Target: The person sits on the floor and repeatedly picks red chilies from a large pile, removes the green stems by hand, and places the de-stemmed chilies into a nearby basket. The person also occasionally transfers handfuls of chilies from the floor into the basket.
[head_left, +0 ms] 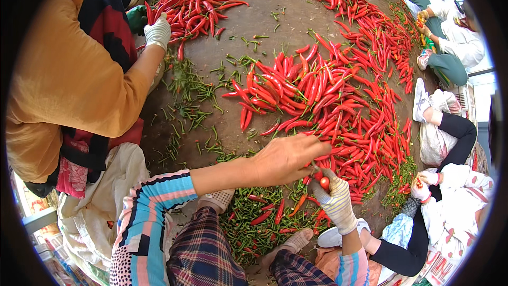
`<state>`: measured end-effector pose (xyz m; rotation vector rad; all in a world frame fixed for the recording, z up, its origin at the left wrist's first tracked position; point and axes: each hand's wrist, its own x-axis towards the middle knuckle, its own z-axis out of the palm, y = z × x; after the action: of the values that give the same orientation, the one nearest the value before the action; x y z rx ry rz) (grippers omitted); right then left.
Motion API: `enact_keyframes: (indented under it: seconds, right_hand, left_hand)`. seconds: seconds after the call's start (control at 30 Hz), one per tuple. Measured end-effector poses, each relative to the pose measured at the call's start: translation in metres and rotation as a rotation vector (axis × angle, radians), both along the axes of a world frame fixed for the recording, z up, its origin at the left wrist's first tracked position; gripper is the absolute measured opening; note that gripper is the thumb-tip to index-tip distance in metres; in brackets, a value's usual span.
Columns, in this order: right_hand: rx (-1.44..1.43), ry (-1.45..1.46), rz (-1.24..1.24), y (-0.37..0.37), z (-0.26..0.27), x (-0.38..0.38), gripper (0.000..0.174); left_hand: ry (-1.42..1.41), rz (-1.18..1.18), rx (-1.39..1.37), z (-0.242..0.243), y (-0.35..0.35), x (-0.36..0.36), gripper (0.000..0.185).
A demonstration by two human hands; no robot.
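Observation:
My left hand [287, 161] is bare and reaches across in front of me, slightly blurred. Its fingertips meet at a green chili stem, just above my right hand. My right hand [336, 204] wears a striped knit glove and grips red chilies [324, 183] with their stem ends upward. Beyond both hands spreads a heap of red chilies [317, 87], most with stems. Between my feet lies a pile of green chili stems [254, 206], with a few red chilies and an orange chili [297, 205] among them.
A person in an orange top [79, 87] sits close on my left, a gloved hand [158, 31] at another chili heap [194, 12]. People in white tops [456, 210] work at right. Loose stems [194, 91] litter the brown floor [254, 16]. A white sack [115, 182] lies left.

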<state>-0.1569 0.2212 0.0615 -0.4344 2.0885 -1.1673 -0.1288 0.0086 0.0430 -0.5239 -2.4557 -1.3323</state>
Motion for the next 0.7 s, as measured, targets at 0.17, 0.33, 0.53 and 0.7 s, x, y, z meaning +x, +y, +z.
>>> enact_keyframes:
  seconds: [0.17, 0.33, 0.53, 0.7]
  right_hand:
    - [0.142, 0.334, 0.294, 0.001, 0.004, 0.006, 0.030]
    - [0.146, 0.523, 0.531, 0.002, 0.011, 0.008, 0.039]
    - [0.006, 0.301, 0.404, 0.019, 0.029, 0.018, 0.023]
    - [-0.765, -0.278, -0.419, 0.033, 0.010, 0.022, 0.020]
  left_hand:
    - [-0.072, -0.338, -0.405, -0.004, -0.003, 0.016, 0.022]
    - [-0.220, -0.426, -0.279, -0.002, -0.006, 0.027, 0.021]
    - [-0.893, -0.739, 0.782, -0.010, -0.006, 0.040, 0.037]
    - [-0.704, -1.042, 0.707, -0.038, 0.013, 0.074, 0.023]
